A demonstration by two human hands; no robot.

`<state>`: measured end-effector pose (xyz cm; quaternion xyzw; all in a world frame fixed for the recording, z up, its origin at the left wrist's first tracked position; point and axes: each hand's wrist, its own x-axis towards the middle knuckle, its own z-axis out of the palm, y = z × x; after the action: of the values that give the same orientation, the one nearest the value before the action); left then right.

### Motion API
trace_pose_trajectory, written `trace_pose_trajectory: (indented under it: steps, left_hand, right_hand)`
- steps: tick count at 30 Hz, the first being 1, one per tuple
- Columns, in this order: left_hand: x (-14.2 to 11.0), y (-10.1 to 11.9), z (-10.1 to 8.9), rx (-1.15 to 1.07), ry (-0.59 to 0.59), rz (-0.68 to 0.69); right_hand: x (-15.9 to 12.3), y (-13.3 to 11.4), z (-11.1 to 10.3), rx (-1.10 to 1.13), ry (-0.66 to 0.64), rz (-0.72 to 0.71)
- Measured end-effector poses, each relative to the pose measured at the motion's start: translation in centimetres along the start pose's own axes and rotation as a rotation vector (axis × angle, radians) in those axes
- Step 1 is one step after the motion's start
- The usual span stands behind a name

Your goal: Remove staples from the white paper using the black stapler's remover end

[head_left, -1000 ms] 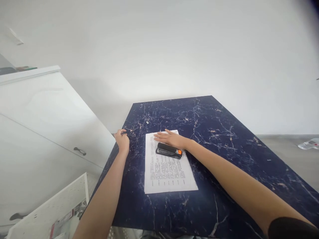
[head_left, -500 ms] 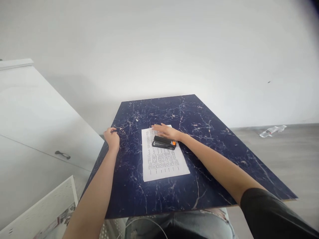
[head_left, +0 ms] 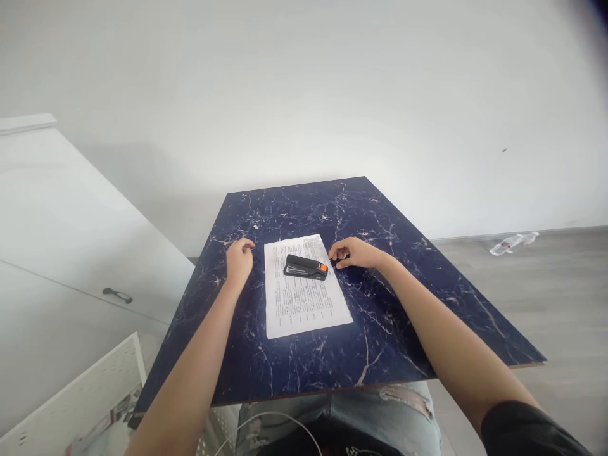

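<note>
A printed white sheet of paper (head_left: 304, 297) lies on a dark blue marbled table (head_left: 389, 316). A black stapler (head_left: 305, 267) with an orange end rests across the sheet's upper part. My left hand (head_left: 238, 261) rests on the table just left of the paper, fingers curled loosely, holding nothing visible. Just right of the stapler's orange end is my right hand (head_left: 355, 253), its fingertips bent down and touching the paper's right edge. Neither hand touches the stapler.
A white cabinet (head_left: 71, 228) with a dark handle stands to the left of the table. A white pegboard panel (head_left: 80, 399) leans at bottom left. A plastic bottle (head_left: 513, 242) lies on the grey floor at right. My lap shows below the table's near edge.
My right hand has come off the top of the paper and moved to its right edge. My left hand left the table's left edge and moved inward toward the paper.
</note>
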<state>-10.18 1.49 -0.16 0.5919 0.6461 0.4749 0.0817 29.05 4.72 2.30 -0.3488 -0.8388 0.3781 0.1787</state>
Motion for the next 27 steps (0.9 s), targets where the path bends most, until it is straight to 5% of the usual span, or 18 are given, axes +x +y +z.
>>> trace_pose_trajectory:
  steps: [3,8,15,21,27]
  left_hand:
    - [-1.4,2.2,2.4,0.058,-0.109,0.010]
    - [-3.3,3.7,4.1,0.304,-0.210,0.213]
    - [-3.6,5.0,5.1,0.421,-0.352,0.242]
    - [-3.0,4.1,5.0,0.335,-0.600,0.277]
    - [-3.0,3.8,5.1,0.331,-0.650,0.283]
  right_hand:
    - [0.1,-0.2,0.2,-0.021,0.031,-0.008]
    - [0.5,-3.2,2.3,-0.048,0.231,-0.049]
    - [1.0,-4.8,4.2,-0.225,0.000,-0.229]
    - [0.4,-4.2,2.9,-0.286,0.004,-0.222]
    - [0.6,-3.8,3.0,-0.266,0.024,-0.220]
